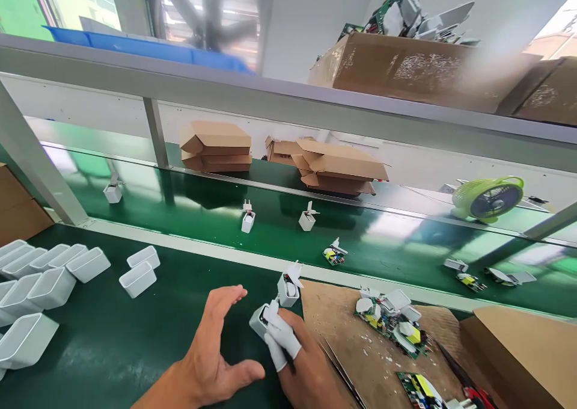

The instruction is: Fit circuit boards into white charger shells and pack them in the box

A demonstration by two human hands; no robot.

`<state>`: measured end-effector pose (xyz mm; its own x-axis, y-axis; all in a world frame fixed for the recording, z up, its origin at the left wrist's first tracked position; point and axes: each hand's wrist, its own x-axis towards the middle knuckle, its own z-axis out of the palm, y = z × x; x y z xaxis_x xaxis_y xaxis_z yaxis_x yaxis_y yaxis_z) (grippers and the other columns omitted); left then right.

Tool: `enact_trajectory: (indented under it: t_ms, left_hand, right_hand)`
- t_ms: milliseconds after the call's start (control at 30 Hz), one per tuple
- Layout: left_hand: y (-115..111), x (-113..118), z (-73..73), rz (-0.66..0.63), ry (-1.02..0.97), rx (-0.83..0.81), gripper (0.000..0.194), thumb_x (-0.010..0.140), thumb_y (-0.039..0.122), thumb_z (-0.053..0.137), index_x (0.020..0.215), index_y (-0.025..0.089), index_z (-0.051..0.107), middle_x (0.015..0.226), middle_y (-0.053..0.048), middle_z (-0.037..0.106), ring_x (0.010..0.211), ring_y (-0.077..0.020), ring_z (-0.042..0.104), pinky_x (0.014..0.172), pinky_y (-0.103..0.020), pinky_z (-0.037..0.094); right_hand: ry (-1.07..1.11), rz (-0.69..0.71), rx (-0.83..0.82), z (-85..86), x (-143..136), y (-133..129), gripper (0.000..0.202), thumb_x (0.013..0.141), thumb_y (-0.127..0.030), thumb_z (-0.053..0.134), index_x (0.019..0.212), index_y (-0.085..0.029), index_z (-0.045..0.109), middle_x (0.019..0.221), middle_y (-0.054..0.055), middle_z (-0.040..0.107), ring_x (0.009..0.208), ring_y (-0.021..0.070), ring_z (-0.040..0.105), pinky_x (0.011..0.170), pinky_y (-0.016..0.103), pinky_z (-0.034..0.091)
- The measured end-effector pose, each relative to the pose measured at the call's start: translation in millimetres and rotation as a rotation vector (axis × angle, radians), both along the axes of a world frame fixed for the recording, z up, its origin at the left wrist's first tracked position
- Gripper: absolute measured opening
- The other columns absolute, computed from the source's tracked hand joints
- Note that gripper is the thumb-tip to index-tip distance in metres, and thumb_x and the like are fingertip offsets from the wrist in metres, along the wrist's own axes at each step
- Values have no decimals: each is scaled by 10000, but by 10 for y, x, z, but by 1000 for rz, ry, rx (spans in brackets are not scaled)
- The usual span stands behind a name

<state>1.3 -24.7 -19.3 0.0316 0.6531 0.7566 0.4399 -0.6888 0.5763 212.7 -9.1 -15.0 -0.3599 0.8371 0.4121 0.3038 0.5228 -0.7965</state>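
The right hand (307, 365) grasps a white, box-shaped plastic housing (257, 323), apparently positioning it; beside those fingers (285, 333), the released left hand (206, 356) should likely steady it next.

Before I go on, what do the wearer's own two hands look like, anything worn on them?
The left hand is bare: no glove, and no sleeve on the visible wrist. The right hand wears plain white finger covers on at least two digits, with the back of the hand uncovered. No markings show on them.
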Motion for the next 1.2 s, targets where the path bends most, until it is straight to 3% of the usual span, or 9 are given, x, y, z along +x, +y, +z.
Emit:
enact_trajectory:
  t_ms: [100, 267, 367, 467, 500, 567, 667, 800, 1200]
  left_hand:
    - [16, -72, -14, 19, -5, -27, 748, 1036, 651, 507, 1611, 224, 291, 1349, -158, 545, 1180, -303, 574, 996, -457, 552]
    - [26, -111, -52, 12, -6, -54, 701, 1056, 616, 490, 1614, 241, 292, 1355, -150, 553, 1185, -298, 583, 1002, -454, 561]
    - [8, -99, -93, 2, 10, -71, 766, 1024, 653, 532, 1619, 244, 276, 1353, -161, 550, 1187, -315, 599, 1001, -489, 579]
    - [-38, -36, -133, -25, 86, -125, 982, 889, 699, 713, 1620, 204, 283, 1398, -205, 518, 1252, -382, 590, 1021, -555, 582]
    - [-55, -2, -138, -47, 110, -132, 985, 880, 642, 763, 1618, 192, 291, 1406, -217, 515, 1270, -394, 586, 1025, -560, 583]
    - [-81, 77, -129, -97, 114, -97, 853, 939, 422, 765, 1614, 182, 303, 1383, -219, 547, 1270, -377, 598, 1026, -541, 586]
    - [-89, 181, -89, -111, 33, -3, 719, 981, 194, 669, 1604, 180, 311, 1288, -188, 628, 1198, -321, 638, 1008, -493, 590]
    - [-69, 233, -54, -72, -11, 20, 708, 975, 208, 694, 1585, 176, 336, 1254, -178, 668, 1141, -302, 666, 965, -461, 607]
    - [-52, 221, -73, -87, -3, -28, 741, 945, 189, 702, 1580, 191, 322, 1252, -156, 673, 1156, -293, 649, 996, -454, 592]
  right_hand:
    - [-275, -10, 322, 11, 90, 21, 619, 910, -13, 514, 1463, -277, 604, 1338, 124, 708, 1146, 252, 736, 963, 334, 621]
    - [-356, -29, 374, -132, 111, 43, 684, 865, 30, 475, 1475, -263, 579, 1323, 125, 707, 1147, 244, 732, 965, 333, 624]
    - [-284, -3, 235, -230, 89, 56, 594, 859, -13, 513, 1368, -270, 681, 1285, 116, 733, 1119, 256, 738, 953, 352, 622]
    - [83, -64, -135, -200, 9, 28, 271, 918, -208, 695, 1168, -274, 778, 1171, 93, 776, 1052, 262, 746, 940, 365, 617]
    - [256, -81, -327, -166, -29, 7, 204, 916, -293, 748, 1114, -262, 788, 1123, 89, 786, 1024, 266, 747, 926, 376, 619]
    - [588, -80, -707, -90, -110, -43, 260, 875, -428, 823, 1037, -228, 790, 1029, 88, 793, 953, 273, 750, 878, 401, 625]
    - [859, 1, -1033, -15, -203, -103, 385, 776, -498, 903, 952, -176, 790, 917, 93, 787, 884, 280, 743, 835, 420, 618]
    - [923, 53, -1107, 1, -249, -122, 409, 769, -471, 913, 978, -143, 786, 853, 91, 778, 857, 268, 732, 813, 406, 613]
    - [789, 49, -1014, -24, -245, -122, 473, 856, -579, 804, 1045, -146, 774, 864, 104, 782, 802, 264, 741, 774, 410, 632]
